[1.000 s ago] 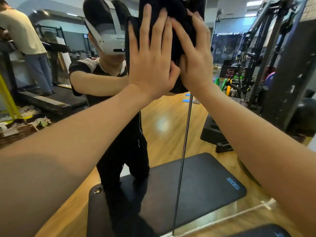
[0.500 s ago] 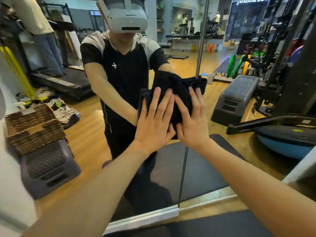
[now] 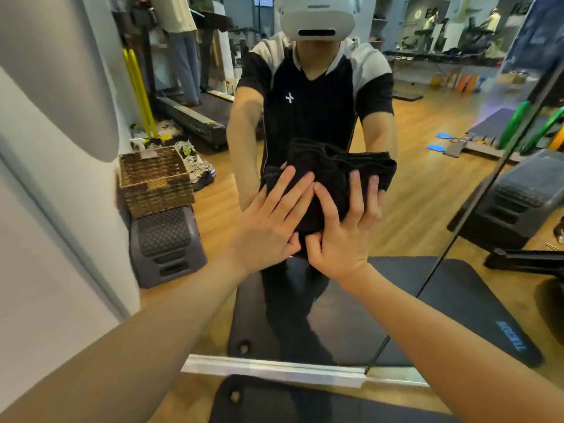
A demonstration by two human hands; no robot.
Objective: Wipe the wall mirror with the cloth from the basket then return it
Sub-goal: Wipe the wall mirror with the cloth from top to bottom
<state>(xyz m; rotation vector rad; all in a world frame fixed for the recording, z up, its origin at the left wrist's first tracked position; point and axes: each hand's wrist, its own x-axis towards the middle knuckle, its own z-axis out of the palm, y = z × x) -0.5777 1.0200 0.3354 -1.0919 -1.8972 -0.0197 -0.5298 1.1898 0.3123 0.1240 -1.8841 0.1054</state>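
Note:
A crumpled black cloth (image 3: 335, 169) is pressed flat against the wall mirror (image 3: 427, 209) at about waist height. My left hand (image 3: 268, 221) lies on the cloth's lower left with fingers spread. On its lower right my right hand (image 3: 345, 233) presses too, the thumb tucked into a fold. The glass reflects the person wearing a white headset, arms stretched to the same cloth. A woven wicker basket (image 3: 155, 181) shows at the mirror's left side, beside the white wall.
The basket rests on a dark plastic step (image 3: 166, 245). A vertical seam (image 3: 457, 239) splits the mirror to the right of my hands. The mirror's silver bottom rail (image 3: 274, 367) runs along the floor. A black mat (image 3: 259, 401) lies under me. Gym gear fills the reflection.
Both hands have slid the cloth down the glass from above head height to waist height. It now lies left of the seam instead of across it.

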